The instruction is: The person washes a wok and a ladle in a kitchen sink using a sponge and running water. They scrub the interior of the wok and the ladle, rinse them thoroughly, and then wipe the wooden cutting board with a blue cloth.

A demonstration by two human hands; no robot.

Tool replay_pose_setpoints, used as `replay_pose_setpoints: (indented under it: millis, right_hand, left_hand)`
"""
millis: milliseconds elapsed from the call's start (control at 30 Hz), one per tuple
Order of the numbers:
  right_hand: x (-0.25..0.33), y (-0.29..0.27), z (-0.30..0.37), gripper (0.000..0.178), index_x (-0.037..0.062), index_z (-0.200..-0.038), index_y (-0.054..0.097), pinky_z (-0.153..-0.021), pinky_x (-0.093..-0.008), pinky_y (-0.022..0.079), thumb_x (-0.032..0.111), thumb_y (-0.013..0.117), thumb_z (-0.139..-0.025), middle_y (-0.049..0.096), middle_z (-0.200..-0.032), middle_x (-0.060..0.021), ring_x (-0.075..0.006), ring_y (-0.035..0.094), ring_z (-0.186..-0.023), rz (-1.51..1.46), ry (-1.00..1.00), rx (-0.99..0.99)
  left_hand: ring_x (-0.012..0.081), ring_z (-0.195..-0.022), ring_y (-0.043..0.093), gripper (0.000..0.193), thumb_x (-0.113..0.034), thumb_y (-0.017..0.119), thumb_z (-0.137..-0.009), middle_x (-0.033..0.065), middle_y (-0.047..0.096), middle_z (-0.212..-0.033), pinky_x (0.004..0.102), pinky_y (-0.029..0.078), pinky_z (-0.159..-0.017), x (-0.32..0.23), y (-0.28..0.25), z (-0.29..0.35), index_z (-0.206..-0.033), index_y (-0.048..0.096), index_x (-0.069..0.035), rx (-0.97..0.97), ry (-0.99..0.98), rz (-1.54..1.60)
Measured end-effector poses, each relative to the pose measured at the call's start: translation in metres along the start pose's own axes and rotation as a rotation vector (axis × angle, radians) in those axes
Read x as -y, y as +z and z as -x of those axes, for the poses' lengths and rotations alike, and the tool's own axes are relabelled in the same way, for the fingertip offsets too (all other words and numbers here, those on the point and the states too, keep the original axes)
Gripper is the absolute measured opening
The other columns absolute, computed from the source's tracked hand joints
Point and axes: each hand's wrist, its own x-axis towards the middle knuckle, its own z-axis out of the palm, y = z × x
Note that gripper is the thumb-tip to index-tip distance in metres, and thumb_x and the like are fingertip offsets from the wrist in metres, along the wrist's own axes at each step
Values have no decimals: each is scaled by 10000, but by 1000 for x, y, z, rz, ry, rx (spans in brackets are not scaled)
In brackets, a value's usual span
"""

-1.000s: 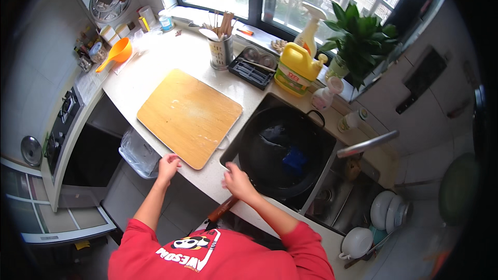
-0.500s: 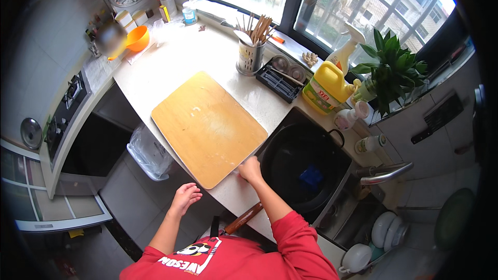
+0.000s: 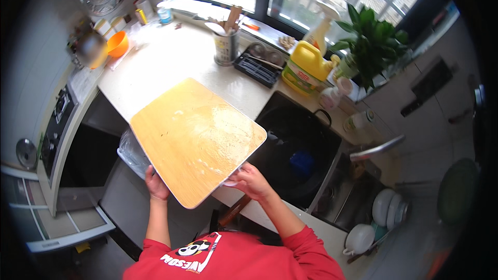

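Observation:
A light wooden cutting board (image 3: 192, 135) with rounded corners and pale smears on top is held between my hands, its near part raised and tilted over the counter's edge. My left hand (image 3: 157, 184) grips its left edge near the front, thumb beside the rim and the other fingers partly hidden. At the lower right edge my right hand (image 3: 250, 180) is closed on the board, its fingertips under it. A small white patch by those fingers is too unclear to name. Right of the board, a large black wok (image 3: 280, 150) sits in the sink with a blue item (image 3: 302, 163) inside.
A utensil holder (image 3: 226, 47), a black rack (image 3: 259, 67) and a yellow jug (image 3: 306, 67) line the window side, near a potted plant (image 3: 371, 41). The faucet (image 3: 377, 148) is right of the wok. A lined bin (image 3: 132, 153) stands below the counter at left.
Both hands have taken hold of the cutting board. Its near side has risen off the counter and shifted toward me. My left hand moved in to the left edge; the view shifted slightly.

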Motion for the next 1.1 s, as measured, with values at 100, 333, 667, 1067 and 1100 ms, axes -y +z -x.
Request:
replay_pose_setpoints:
  millis: [100, 333, 667, 1067, 1100]
  right_hand:
    - [20, -32, 36, 544, 5, -1286, 370, -912, -406, 456, -83, 429, -752, 504, -1198, -134, -259, 535, -1088, 24, -39, 160]
    - [84, -118, 73, 533, 11, -1314, 366, -979, -432, 386, 81, 567, -826, 474, -1247, -170, -283, 489, -1141, 220, 26, -5]
    - [40, -253, 9, 605, 218, -1287, 421, -884, -564, 404, 232, 653, -728, 222, -1422, -164, -449, 261, -1252, 1916, 87, -934]
    - [65, -184, 49, 319, 20, -1026, 579, -866, -319, 436, 18, 621, -709, 611, -1008, -141, -252, 585, -963, 907, -811, -829]
    - [77, -144, 62, 335, 36, -1051, 576, -891, -327, 425, 15, 625, -720, 598, -1057, -138, -250, 570, -1003, 998, -913, -768]
  left_hand:
    - [319, -1255, 361, 742, -442, 533, -790, 152, 366, -1379, 459, 272, -1041, -13, 30, 0, -1356, 310, -18, 219, -82, -9]
    - [332, -1225, 397, 688, -36, 507, -688, 177, 405, -1326, 450, 313, -1034, 22, 140, 7, -1338, 288, 10, 64, -193, -272]
    - [286, -1147, 474, 553, 99, 457, -746, 128, 476, -1215, 432, 405, -944, 77, 213, 7, -1278, 363, -16, 82, -179, -580]
    - [290, -1153, 470, 530, 68, 433, -774, 143, 458, -1249, 431, 407, -947, 116, 233, -21, -1291, 338, -5, 58, -260, -564]
    - [286, -1149, 473, 518, 75, 423, -781, 141, 457, -1248, 422, 408, -946, 122, 232, -23, -1287, 343, -8, 66, -280, -546]
